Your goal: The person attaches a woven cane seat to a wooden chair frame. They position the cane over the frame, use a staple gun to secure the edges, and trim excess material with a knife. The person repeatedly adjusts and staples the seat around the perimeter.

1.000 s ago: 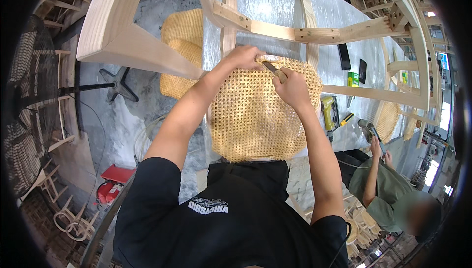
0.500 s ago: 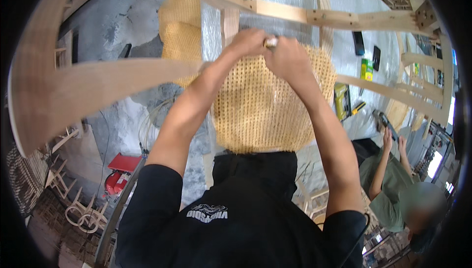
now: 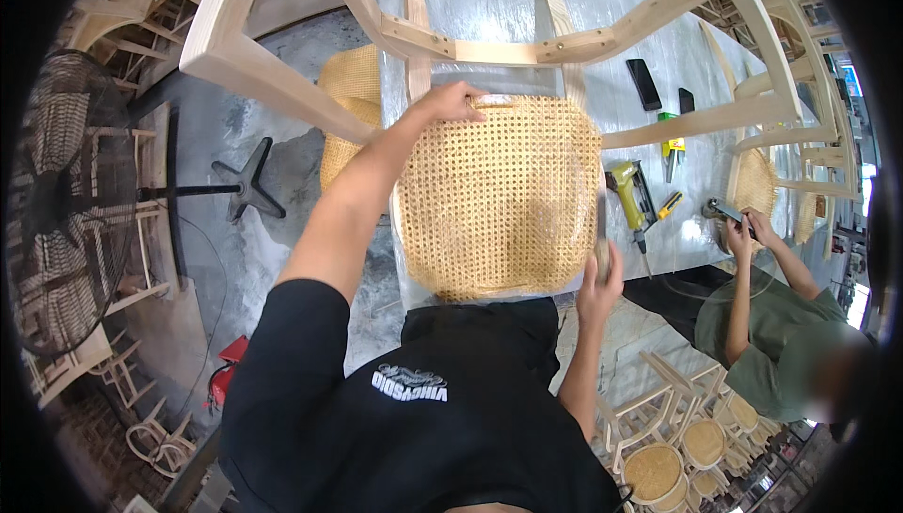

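Nail gun [image 3: 629, 195] beside cane seat [image 3: 503, 198]

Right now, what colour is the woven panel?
Golden yellow; the head view shows the woven panel best.

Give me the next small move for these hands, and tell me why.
I'd probably bring the bladed hand tool up to the cane webbing's far edge, beside but clear of the left fingers. The left hand is at that edge, where the weave looks uneven, while the right hand holds the tool well away, by the near right side.
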`<action>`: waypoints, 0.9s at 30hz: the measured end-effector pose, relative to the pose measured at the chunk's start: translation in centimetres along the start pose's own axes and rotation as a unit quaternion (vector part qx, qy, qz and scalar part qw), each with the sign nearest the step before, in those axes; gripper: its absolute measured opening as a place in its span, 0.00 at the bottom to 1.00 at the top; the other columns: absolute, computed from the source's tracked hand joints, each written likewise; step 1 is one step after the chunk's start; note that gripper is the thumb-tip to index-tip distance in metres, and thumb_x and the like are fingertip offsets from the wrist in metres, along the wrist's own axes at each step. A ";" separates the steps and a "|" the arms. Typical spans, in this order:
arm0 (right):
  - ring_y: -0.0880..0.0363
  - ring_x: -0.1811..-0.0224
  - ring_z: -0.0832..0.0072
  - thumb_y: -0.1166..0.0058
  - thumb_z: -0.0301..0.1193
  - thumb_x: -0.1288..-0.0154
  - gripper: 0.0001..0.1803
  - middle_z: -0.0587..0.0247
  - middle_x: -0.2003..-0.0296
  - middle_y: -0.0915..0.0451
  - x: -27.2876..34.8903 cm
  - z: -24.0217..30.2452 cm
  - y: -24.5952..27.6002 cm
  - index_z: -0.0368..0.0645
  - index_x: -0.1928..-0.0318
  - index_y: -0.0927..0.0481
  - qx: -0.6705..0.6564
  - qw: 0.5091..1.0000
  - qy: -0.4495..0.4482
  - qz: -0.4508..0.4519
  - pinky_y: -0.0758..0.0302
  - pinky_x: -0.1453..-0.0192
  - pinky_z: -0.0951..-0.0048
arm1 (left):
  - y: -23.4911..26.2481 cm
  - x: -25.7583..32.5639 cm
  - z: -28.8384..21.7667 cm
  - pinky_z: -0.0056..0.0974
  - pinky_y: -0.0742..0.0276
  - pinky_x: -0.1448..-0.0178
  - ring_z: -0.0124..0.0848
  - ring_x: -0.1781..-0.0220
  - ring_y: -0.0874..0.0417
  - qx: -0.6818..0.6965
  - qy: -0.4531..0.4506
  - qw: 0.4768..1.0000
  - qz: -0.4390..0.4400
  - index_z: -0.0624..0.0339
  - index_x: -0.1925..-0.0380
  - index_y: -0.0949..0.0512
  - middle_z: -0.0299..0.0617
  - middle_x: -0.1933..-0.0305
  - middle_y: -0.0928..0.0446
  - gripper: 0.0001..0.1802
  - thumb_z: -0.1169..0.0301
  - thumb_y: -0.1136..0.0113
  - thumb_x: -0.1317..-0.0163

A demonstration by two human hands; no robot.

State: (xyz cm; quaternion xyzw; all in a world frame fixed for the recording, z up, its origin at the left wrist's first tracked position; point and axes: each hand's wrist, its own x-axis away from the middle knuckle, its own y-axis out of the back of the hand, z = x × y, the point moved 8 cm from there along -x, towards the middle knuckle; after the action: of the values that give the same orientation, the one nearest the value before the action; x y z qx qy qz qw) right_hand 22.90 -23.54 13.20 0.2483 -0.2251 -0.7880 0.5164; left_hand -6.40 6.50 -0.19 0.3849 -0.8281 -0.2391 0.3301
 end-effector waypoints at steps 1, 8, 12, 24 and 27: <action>0.22 0.43 0.64 0.44 0.28 0.30 0.23 0.49 0.45 0.22 3.1 -2.9 1.6 0.33 0.37 0.28 -0.026 0.999 -0.030 -0.035 0.27 0.38 0.64 | 0.8 0.1 0.3 0.50 0.28 0.30 0.45 0.35 0.22 0.004 0.010 1.000 0.008 0.43 0.35 0.25 0.45 0.35 0.23 0.40 0.46 0.26 0.49; 0.24 0.43 0.59 0.46 0.29 0.28 0.26 0.46 0.43 0.25 13.9 -14.7 7.8 0.34 0.34 0.35 -0.060 0.976 -0.199 -0.070 0.30 0.36 0.63 | -1.3 4.8 -7.3 0.51 0.36 0.25 0.45 0.32 0.29 -0.252 0.000 0.944 -0.215 0.57 0.42 0.21 0.50 0.35 0.28 0.22 0.61 0.42 0.33; 0.24 0.44 0.51 0.47 0.33 0.27 0.27 0.39 0.43 0.26 8.9 -15.9 7.3 0.36 0.34 0.38 0.039 0.988 -0.150 0.020 0.30 0.37 0.59 | -12.0 10.1 -10.6 0.58 0.41 0.23 0.50 0.29 0.35 -0.220 0.073 0.943 -0.238 0.68 0.41 0.26 0.53 0.33 0.33 0.22 0.66 0.48 0.31; 0.29 0.44 0.46 0.46 0.36 0.29 0.25 0.43 0.47 0.25 -4.5 -16.7 -1.4 0.39 0.36 0.31 0.124 0.958 0.129 0.225 0.33 0.38 0.52 | -18.7 15.3 -15.1 0.58 0.48 0.23 0.50 0.29 0.37 -0.121 0.102 0.936 -0.313 0.58 0.38 0.30 0.52 0.32 0.35 0.23 0.62 0.50 0.30; 0.31 0.42 0.48 0.46 0.35 0.31 0.25 0.46 0.42 0.28 -5.0 -16.7 -1.8 0.41 0.36 0.30 0.189 0.949 0.132 0.216 0.35 0.37 0.51 | -17.5 16.3 -14.1 0.55 0.47 0.23 0.51 0.30 0.35 -0.124 0.143 0.918 -0.349 0.62 0.37 0.30 0.52 0.32 0.34 0.23 0.68 0.50 0.32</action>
State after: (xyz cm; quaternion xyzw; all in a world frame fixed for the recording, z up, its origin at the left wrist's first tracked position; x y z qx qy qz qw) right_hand 33.73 -19.87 -0.05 0.3885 -0.3475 -0.5613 0.6428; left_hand 4.36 -18.82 3.77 0.6354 -0.5485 -0.3824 0.3862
